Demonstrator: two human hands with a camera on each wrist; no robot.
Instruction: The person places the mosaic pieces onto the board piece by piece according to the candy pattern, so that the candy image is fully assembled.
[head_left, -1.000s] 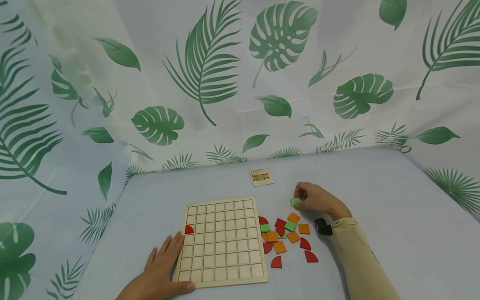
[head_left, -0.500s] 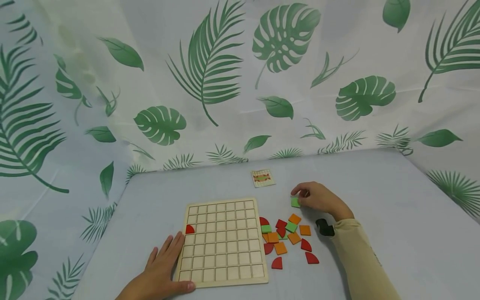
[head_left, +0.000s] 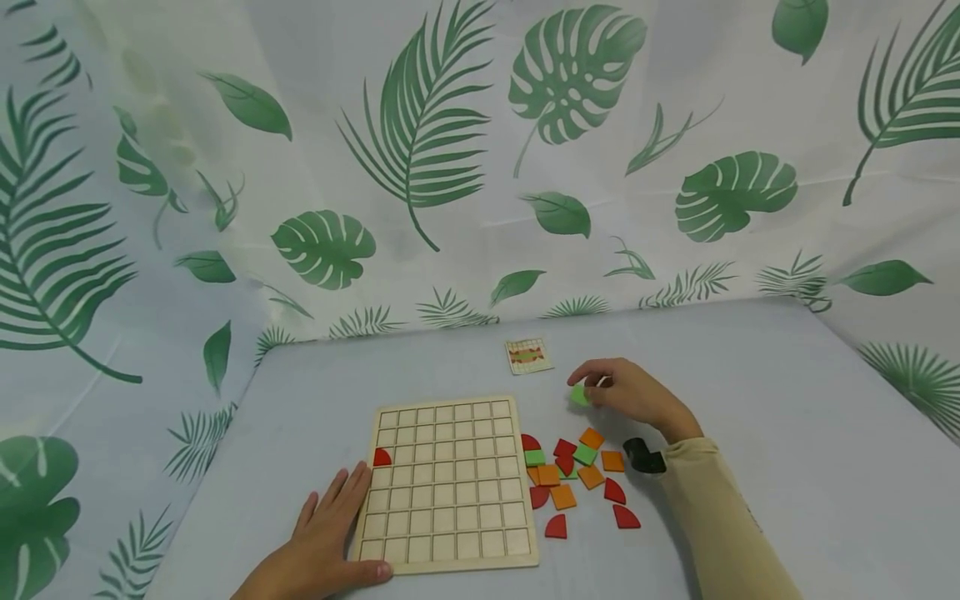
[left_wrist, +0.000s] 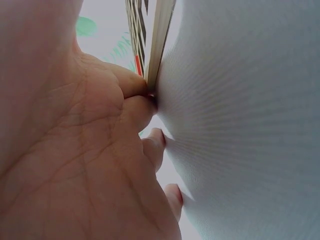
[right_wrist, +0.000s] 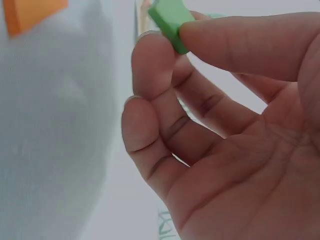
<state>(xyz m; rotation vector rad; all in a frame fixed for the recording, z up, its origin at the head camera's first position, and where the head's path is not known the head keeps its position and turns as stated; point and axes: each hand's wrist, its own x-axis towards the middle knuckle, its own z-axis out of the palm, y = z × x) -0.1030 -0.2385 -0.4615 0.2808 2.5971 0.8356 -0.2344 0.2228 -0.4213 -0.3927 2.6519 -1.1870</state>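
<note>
Between thumb and fingers, my right hand (head_left: pixel 636 397) pinches a green square tile (head_left: pixel 578 396), held over the table beyond the loose pieces. Close up in the right wrist view, the green tile (right_wrist: pixel 172 22) sits at the thumb tip. A wooden grid board (head_left: pixel 444 483) lies flat at centre left, with one red quarter-circle piece (head_left: pixel 382 457) in its left column. My left hand (head_left: pixel 318 537) rests at the board's left side, fingers extended along that edge and thumb at the near corner. In the left wrist view, fingertips of the left hand (left_wrist: pixel 90 130) meet the board's side (left_wrist: pixel 159 42).
Right of the board lies a loose cluster of orange squares (head_left: pixel 563 497), green squares (head_left: pixel 585 454) and red quarter-circles (head_left: pixel 626 517), some overlapping. A small pattern card (head_left: pixel 528 356) lies behind the board. A leaf-print cloth (head_left: pixel 450 167) hangs at the back and sides.
My right hand has moved a little left and away from me with the green tile, which has turned in the fingers. The left hand and board keep their places.
</note>
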